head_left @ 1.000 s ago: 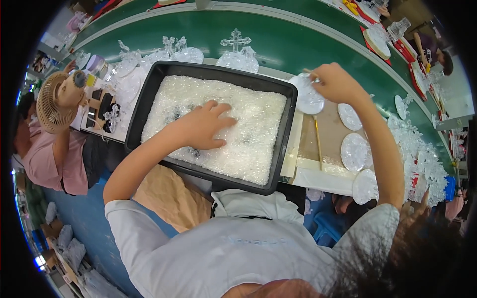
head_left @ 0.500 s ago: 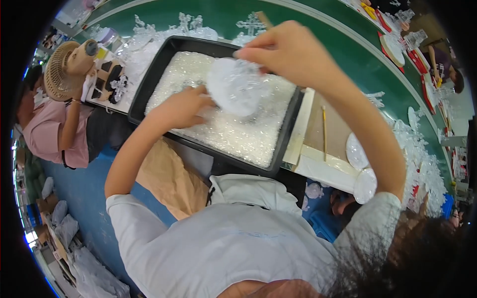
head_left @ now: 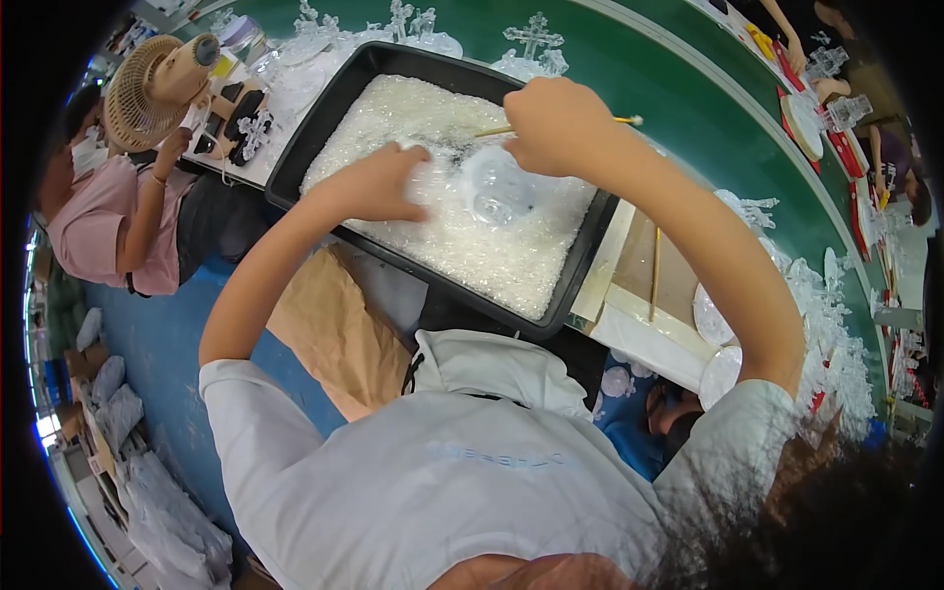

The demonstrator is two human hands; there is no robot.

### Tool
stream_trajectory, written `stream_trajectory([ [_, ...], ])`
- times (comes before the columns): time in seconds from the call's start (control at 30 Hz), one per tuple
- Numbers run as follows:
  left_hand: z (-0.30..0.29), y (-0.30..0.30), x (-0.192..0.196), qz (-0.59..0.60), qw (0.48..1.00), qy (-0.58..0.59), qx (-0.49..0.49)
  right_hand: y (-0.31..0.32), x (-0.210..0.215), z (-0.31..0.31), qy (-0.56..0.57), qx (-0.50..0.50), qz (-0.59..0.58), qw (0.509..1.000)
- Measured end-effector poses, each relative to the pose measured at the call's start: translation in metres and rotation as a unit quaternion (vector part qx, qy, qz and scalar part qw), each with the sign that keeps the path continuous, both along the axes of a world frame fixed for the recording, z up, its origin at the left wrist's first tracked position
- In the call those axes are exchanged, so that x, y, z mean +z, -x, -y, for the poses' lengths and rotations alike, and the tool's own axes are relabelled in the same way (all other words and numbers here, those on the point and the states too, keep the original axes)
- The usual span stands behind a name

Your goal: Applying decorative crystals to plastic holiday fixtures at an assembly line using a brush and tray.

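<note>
A black tray (head_left: 418, 258) holds a bed of white glittering flakes (head_left: 393, 110). My right hand (head_left: 562, 126) is closed over the tray's far right part, around a thin yellow stick (head_left: 495, 131) that sticks out on both sides of it. Right below its fingers a clear round ornament (head_left: 501, 185) sits among the flakes; whether the fingertips touch it I cannot tell. To its left, my left hand (head_left: 385, 183) hovers low over the flakes, blurred by motion. Its fingers are spread and hold nothing.
Clear cross-shaped ornaments (head_left: 533, 37) stand behind the tray. At right lie a board with another thin stick (head_left: 656, 275), clear discs (head_left: 721, 378) and a pile of clear pieces (head_left: 831, 339). A beige fan (head_left: 147, 93) and a person in pink (head_left: 103, 231) are at left.
The clear ornament has gone from raised in my right hand down onto the flakes. My right hand has moved lower, and the stick now lies across it. My left hand has shifted slightly.
</note>
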State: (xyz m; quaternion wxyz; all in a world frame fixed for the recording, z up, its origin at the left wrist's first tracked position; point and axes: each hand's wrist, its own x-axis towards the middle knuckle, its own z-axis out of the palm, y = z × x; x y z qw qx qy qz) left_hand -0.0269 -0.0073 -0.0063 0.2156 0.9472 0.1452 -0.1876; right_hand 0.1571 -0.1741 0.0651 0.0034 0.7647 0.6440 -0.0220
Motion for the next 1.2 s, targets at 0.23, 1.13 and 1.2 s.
stream_trajectory([
  [0.23,0.026,-0.006,0.016,0.158,0.985,0.073,0.005,-0.012,0.0,0.008,0.114,-0.036,-0.034,0.992],
  [1.13,0.057,-0.002,0.004,0.105,0.988,0.116,-0.001,0.03,-0.028,0.029,-0.063,0.039,-0.162,0.984],
  [1.2,0.062,-0.004,0.005,0.163,0.969,0.183,0.031,0.032,-0.032,0.026,-0.095,-0.013,-0.169,0.981],
])
